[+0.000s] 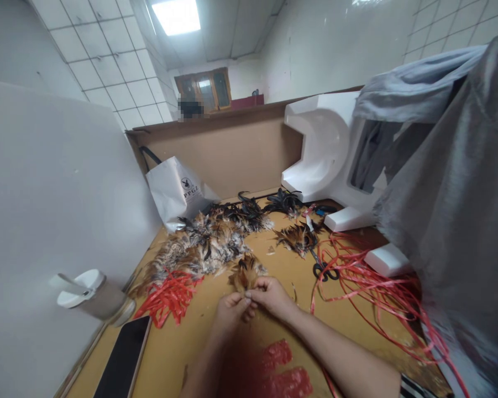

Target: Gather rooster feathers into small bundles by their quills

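Near the middle of the tabletop, my left hand (234,307) and my right hand (272,297) meet, fingers pinched together at the base of a small bunch of brown feathers (244,275). The feather tips fan out away from me, dark at the centre. Just beyond lies a large heap of brown, grey and black feathers (209,243). A smaller bunch of brown feathers (297,239) rests to the right, beside black-handled scissors (325,271). Cut strips of red ribbon (172,296) are piled left of my hands.
Long red plastic strands (368,287) tangle at the right, by a white foam piece (315,149) and grey cloth (447,182). At the left stand a lidded cup (101,298), a phone (124,359) and a white bag (176,190). Red patches (288,381) lie near me.
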The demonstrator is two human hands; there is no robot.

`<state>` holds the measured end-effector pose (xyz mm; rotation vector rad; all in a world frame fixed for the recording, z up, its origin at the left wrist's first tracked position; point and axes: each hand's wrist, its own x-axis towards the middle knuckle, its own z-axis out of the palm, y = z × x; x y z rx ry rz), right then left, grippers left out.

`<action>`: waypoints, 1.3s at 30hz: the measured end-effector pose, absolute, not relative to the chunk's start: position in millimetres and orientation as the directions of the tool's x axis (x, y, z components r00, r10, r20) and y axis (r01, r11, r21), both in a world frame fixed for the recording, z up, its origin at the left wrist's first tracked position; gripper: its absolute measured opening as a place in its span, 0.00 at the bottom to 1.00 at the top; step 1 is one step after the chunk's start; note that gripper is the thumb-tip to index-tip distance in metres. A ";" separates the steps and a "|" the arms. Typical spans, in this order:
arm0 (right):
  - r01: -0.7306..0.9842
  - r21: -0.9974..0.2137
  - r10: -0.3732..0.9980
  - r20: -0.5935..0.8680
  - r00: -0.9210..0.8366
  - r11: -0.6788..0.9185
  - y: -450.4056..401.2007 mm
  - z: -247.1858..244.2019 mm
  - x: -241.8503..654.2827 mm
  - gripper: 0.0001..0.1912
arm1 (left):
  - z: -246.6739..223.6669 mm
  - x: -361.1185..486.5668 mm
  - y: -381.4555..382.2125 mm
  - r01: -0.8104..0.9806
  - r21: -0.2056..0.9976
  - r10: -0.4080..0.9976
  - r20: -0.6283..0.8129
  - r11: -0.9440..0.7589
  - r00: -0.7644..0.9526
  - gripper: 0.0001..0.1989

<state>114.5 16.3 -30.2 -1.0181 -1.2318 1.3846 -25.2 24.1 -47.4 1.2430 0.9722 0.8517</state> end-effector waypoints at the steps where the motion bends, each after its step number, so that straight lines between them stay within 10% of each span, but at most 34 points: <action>1: -0.103 -0.995 0.988 0.018 -0.154 0.002 15.9 -29.5 114.6 0.14 | -47.3 -25.4 24.0 0.009 0.992 0.925 -0.122 0.128 0.361 0.14; 28: -0.088 -0.996 0.967 0.029 -0.254 0.006 14.0 -21.2 119.9 0.15 | -32.6 -23.5 19.2 -0.005 0.984 0.910 -0.160 0.176 0.383 0.15; 39: 0.378 -0.908 0.983 0.154 -0.098 0.179 37.3 6.3 166.6 0.08 | -26.4 -28.9 24.0 -0.316 0.909 0.961 -0.234 0.270 0.147 0.15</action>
